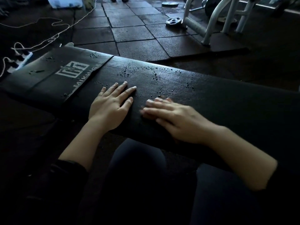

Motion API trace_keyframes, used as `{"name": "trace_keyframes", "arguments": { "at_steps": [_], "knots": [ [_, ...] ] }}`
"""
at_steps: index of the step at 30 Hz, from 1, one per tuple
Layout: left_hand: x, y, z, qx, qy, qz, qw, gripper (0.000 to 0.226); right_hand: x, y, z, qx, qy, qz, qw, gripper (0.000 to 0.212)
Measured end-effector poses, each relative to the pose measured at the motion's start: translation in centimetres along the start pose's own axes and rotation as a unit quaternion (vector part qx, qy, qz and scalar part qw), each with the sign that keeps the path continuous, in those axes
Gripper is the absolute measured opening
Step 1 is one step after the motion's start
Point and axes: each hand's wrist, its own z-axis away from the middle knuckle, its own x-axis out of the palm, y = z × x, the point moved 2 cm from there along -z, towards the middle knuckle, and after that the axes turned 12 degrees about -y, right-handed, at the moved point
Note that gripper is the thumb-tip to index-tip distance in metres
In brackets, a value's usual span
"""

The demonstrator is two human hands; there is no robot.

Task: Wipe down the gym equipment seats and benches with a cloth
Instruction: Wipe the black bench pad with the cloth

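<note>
Dark rubber floor tiles cover a dim gym, and a black padded bench runs across the scene from far left to near right. Water droplets bead on its top, mostly near the middle, and a white logo is printed on the left section. The left hand lies flat on the bench with fingers straight and spread, holding nothing. The right hand, blurred, rests just beside it on the near edge, fingers extended; no cloth shows under either hand. Far left, a white power strip with plugs sits on the floor, its cord trailing away. Far right, two weight plates lie near a white metal frame.
</note>
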Motion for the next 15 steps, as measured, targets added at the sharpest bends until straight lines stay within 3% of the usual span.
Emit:
{"name": "trace_keyframes", "arguments": {
  "at_steps": [6,12,15],
  "knots": [
    [-0.4,0.1,-0.2,-0.006,-0.023,-0.005,1.000,0.059,-0.7,-0.5,3.3,-0.116,-0.064,-0.008,0.991,0.043],
    [-0.7,0.5,-1.6,-0.025,-0.069,-0.031,0.997,0.049,-3.0,3.1,4.6,-0.032,-0.007,-0.082,0.996,0.034],
    [-0.9,0.7,-3.4,-0.021,-0.075,-0.034,0.996,0.049,-1.6,2.3,4.4,-0.027,0.006,-0.046,0.999,0.036]
  ]
}}
